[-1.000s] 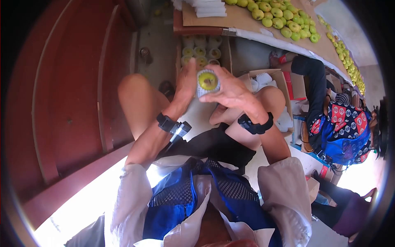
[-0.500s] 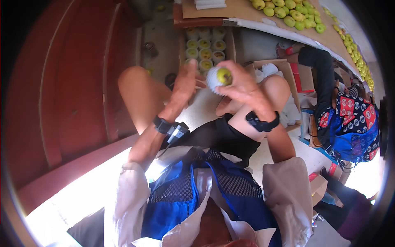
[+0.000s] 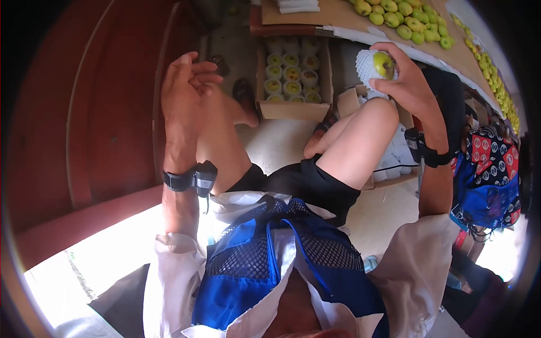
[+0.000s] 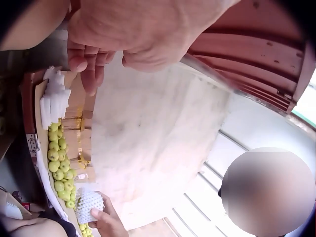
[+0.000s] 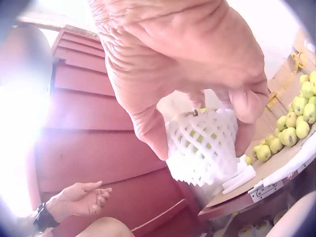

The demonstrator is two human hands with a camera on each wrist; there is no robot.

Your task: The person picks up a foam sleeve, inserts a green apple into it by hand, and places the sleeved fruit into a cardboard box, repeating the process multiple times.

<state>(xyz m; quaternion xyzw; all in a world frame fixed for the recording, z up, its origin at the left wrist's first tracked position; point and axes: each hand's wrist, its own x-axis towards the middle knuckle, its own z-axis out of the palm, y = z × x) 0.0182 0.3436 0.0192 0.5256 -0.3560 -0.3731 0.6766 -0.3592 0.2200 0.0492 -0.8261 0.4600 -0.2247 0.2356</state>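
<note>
My right hand (image 3: 408, 84) holds a green apple (image 3: 384, 65) in a white foam net sleeve (image 3: 367, 70), raised over the right knee. In the right wrist view, thumb and fingertips grip the sides of the foam net sleeve (image 5: 205, 148), and the apple's stem end shows at its top. My left hand (image 3: 186, 96) is lifted above the left knee and holds nothing, its fingers loosely bent. A cardboard box (image 3: 296, 111) on the floor between the feet contains rows of sleeved apples (image 3: 291, 73).
A cardboard-covered table (image 3: 332, 16) at the back right bears a heap of green apples (image 3: 406, 19) and stacked white foam sleeves (image 3: 297, 5). An open box (image 3: 349, 101) with white sleeves stands beside the right knee. A red panelled wall (image 3: 112, 112) rises at left. Another person's patterned clothing (image 3: 487, 169) appears at right.
The hands, close together one second ago, have moved far apart. The right one carried the sleeved apple up and right; the left one let go and moved left. The floor box now shows fully.
</note>
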